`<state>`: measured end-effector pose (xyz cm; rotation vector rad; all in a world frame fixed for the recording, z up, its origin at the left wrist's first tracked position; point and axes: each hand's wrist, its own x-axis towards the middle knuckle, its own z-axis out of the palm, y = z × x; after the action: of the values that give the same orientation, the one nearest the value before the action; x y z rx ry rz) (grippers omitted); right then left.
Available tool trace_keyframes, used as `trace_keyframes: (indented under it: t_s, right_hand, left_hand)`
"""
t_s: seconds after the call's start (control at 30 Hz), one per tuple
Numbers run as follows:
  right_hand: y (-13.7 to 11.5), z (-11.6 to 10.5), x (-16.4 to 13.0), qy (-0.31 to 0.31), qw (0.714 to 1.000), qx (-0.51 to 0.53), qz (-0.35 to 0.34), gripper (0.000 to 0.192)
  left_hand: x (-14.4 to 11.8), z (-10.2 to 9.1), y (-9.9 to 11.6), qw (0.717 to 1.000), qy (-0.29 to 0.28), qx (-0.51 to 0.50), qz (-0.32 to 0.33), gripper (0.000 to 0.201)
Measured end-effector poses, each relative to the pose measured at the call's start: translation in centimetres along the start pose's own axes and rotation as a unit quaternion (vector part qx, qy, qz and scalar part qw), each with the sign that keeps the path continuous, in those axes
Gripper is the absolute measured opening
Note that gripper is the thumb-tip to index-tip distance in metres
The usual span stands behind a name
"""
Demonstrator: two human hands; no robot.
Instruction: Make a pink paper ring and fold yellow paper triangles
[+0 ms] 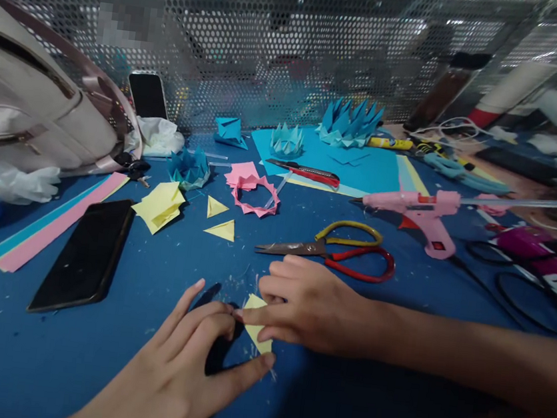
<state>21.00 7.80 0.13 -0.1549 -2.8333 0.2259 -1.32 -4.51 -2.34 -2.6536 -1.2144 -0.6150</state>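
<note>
While scissors [327, 249] lie just beyond, the left hand [190, 367] and right hand [305, 306] pinch flat a small yellow paper piece [257, 331], light, flimsy, best held by its edges.

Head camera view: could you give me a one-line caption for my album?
Both hands, left hand and right hand, press a small yellow paper piece on a blue table near scissors.
</note>
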Motion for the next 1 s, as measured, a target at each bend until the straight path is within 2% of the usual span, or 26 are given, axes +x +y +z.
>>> trace_keyframes:
  t_s: [0.13,0.3,0.43,0.63,0.73,0.83,1.0]
  right_hand:
    - [-0.3,-0.2,0.0,-0.007,0.999,-0.044,0.002,0.031]
    - [-0.3,-0.5,-0.2,-0.008,0.998,-0.063,-0.031,0.039]
    - [0.0,-0.6,-0.5,0.033,0.994,-0.039,-0.097,0.038]
    - [0.6,-1.0,-0.4,0.061,0.987,0.037,-0.142,0.032]
    - [0.6,-1.1,-0.3,0.066,0.982,0.073,-0.158,0.030]
    - [0.6,-1.1,-0.3,0.070,0.977,0.100,-0.173,0.031]
    - [0.9,-1.1,-0.6,0.062,0.978,0.112,-0.166,0.031]
  left_hand:
    - [0.0,0.2,0.0,1.000,0.000,0.005,-0.001,0.046]
    - [0.0,-0.4,-0.6,0.999,-0.031,-0.003,0.041,0.045]
    - [0.3,-1.0,-0.6,0.998,-0.039,-0.009,0.050,0.041]
    - [1.0,-2.2,-0.7,0.998,-0.026,-0.024,0.047,0.036]
    - [1.0,-1.7,-1.1,0.996,-0.036,-0.017,0.080,0.040]
    - [0.9,-0.6,-1.4,0.994,-0.013,-0.015,0.112,0.044]
    - [0.6,0.3,-1.1,0.994,-0.022,0.008,0.108,0.044]
